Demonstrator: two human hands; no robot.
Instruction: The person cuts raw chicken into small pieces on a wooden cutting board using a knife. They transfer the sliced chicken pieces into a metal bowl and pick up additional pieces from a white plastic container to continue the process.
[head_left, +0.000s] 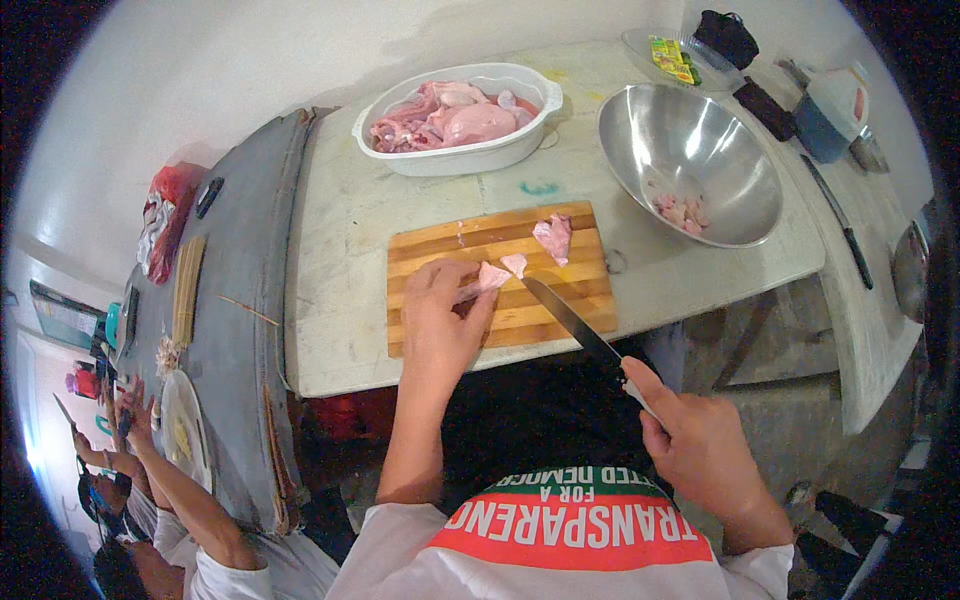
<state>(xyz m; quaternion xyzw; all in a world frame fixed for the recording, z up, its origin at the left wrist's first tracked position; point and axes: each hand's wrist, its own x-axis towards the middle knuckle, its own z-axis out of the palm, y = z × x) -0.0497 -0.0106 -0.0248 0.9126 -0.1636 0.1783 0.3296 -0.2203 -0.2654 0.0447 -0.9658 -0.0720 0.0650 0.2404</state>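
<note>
My left hand (448, 311) grips a strip of raw chicken meat (493, 277) on the striped wooden cutting board (499, 330). My right hand (679, 427) is closed on the handle of a long kitchen knife (570, 319), its tip at the board by a small piece of meat (514, 264). Another raw piece (553, 240) lies at the board's upper right. Behind the board stands a white oval tub (457, 161) full of raw chicken (476, 124). At the right a steel bowl (735, 157) holds small cut pieces (682, 214).
On the grey table at left are a bundle of wooden skewers (187, 289), a red plastic bag (169, 225), garlic (169, 354) and a plate (199, 420); co-workers' arms reach there. At right lie another knife (838, 217), a jug (832, 116) and a clear tray (637, 49) with a yellow packet.
</note>
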